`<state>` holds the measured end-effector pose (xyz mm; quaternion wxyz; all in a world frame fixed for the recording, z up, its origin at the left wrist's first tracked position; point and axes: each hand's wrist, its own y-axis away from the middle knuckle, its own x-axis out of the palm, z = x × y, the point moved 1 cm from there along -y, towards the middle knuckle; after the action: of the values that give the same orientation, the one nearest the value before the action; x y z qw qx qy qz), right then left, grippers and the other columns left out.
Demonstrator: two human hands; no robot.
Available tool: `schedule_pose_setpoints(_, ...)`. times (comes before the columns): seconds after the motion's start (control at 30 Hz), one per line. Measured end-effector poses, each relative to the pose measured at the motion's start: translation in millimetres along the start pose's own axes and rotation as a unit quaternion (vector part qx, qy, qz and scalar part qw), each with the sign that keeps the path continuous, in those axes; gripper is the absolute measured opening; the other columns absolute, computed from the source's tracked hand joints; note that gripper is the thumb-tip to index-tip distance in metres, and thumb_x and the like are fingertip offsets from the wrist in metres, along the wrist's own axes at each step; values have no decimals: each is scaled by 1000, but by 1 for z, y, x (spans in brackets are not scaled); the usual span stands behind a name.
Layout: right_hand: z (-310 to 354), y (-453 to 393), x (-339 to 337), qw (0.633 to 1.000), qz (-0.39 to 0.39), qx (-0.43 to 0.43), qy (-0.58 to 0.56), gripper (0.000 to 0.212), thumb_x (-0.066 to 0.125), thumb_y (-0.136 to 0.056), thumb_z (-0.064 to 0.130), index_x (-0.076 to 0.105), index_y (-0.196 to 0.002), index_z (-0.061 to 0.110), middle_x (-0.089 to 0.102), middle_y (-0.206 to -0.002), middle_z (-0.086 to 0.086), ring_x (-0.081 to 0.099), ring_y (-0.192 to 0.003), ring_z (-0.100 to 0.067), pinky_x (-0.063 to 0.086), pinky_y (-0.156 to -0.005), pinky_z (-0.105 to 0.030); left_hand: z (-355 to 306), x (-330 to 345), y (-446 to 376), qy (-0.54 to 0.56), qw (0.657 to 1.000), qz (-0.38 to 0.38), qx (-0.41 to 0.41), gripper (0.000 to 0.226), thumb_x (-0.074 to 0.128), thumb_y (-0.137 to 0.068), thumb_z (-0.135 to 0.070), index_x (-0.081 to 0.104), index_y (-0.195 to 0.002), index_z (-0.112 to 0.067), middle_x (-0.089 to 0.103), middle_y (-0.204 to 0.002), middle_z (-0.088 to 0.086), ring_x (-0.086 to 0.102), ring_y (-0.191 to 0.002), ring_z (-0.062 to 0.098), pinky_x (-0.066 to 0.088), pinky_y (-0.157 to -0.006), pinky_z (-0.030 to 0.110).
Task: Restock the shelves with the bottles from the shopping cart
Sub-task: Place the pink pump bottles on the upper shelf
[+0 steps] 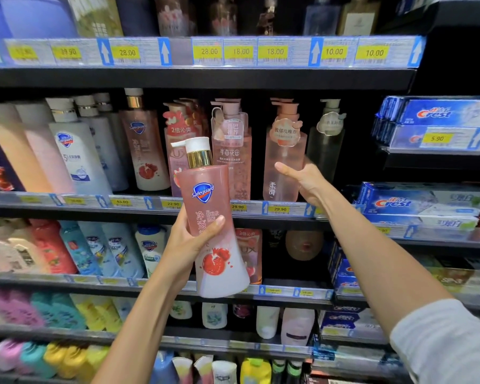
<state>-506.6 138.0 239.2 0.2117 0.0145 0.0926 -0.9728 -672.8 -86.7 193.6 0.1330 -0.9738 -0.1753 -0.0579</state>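
Nearest to me, a grey sleeve (pixel 449 345) covers the person's right forearm at the lower right, and both bare arms reach up toward the shelves. Her left hand (pixel 189 245) has its grip wrapped round the middle of a pink Safeguard bottle (pixel 214 217), thumb across the front label and fingers behind, holding it upright with a slight lean to the left, in front of the shelf edge and not resting on anything. That bottle has a white pump and gold collar on top, a pomegranate picture low on its body and a white base. Farther off and to the right, the right hand (pixel 302 180) lies against the lower right side of a pale pink pump bottle (pixel 284 162) standing on the middle shelf (pixel 261 207); the thumb points left across its front, but the fingers go behind, so I can't quite tell how tightly they curl. A matching Safeguard bottle (pixel 146 151) stands on the same shelf to the left, among other pump bottles. Yellow price tags (pixel 209 51) line the shelf fronts. Blue Crest toothpaste boxes (pixel 432 113) are stacked at the far right.
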Motion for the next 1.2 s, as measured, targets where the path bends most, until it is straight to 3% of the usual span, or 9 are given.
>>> schedule_pose_setpoints(0.1,1,0,-1,1000,-1,4,22,70,81,-45,55,61,-103,22,67,-103,6,54,-117,-20,36,-101,-33,-1,-3,1,-1,1000,-4,3,65,77,-65,-38,52,-124,-25,71,-110,-1,68,-102,18,56,-76,25)
schedule_pose_setpoints(0.23,-1,10,-6,993,-85,-1,87,96,82,-58,53,46,-135,6,55,-128,-1,50,-120,-19,39,-105,-36,-8,-21,3,-3,999,-30,18,59,79,-68,-30,54,-121,-25,72,-107,-1,68,-101,17,55,-74,22)
schedule_pose_setpoints(0.3,-4,28,-7,966,-193,-68,161,76,77,-78,43,42,-137,10,49,-129,1,49,-120,-20,40,-100,-31,-16,-38,4,-13,998,-57,35,57,82,-70,-26,54,-119,-25,72,-107,-2,68,-99,14,54,-74,20)
schedule_pose_setpoints(0.4,-3,67,11,875,-294,-277,267,34,61,-88,20,54,-118,6,55,-115,-8,52,-108,-25,36,-91,-23,-34,-71,3,-24,992,-111,54,59,81,-66,-25,54,-118,-22,72,-106,-2,68,-98,13,53,-75,19)
schedule_pose_setpoints(0.6,-5,88,114,761,-61,-489,421,34,69,-76,2,63,-110,-1,61,-113,-20,51,-109,-31,41,-92,-39,-78,-126,-8,-39,974,-207,89,62,85,-63,-25,54,-117,-19,73,-101,-5,69,-92,10,54,-73,19)
schedule_pose_setpoints(0.8,-15,59,187,633,143,-531,545,56,80,-58,5,69,-112,8,64,-122,-15,61,-112,-31,43,-95,-38,-109,-145,-25,-50,965,-240,97,72,84,-62,-28,49,-125,-20,73,-104,-5,70,-94,14,56,-71,22)
schedule_pose_setpoints(0.97,-35,31,190,576,185,-509,612,57,80,-63,13,67,-119,10,62,-129,-10,59,-118,-26,50,-93,-36,-119,-151,-47,-108,963,-227,101,65,88,-60,-38,50,-112,-48,70,-109,-9,68,-100,12,56,-80,29)
schedule_pose_setpoints(1.07,-44,23,193,573,172,-508,619,60,77,-65,12,64,-123,7,61,-130,-11,58,-119,-26,50,-92,-37,-118,-158,-61,-117,969,-195,98,70,86,-59,-41,49,-118,-35,68,-113,-6,66,-104,14,55,-87,36)
schedule_pose_setpoints(1.2,-54,22,195,568,136,-515,627,62,76,-67,16,59,-126,2,58,-132,-13,55,-121,-28,48,-95,-39,-116,-165,-76,-130,973,-150,118,64,85,-60,-40,50,-114,-36,69,-108,-10,67,-100,9,55,-81,27)
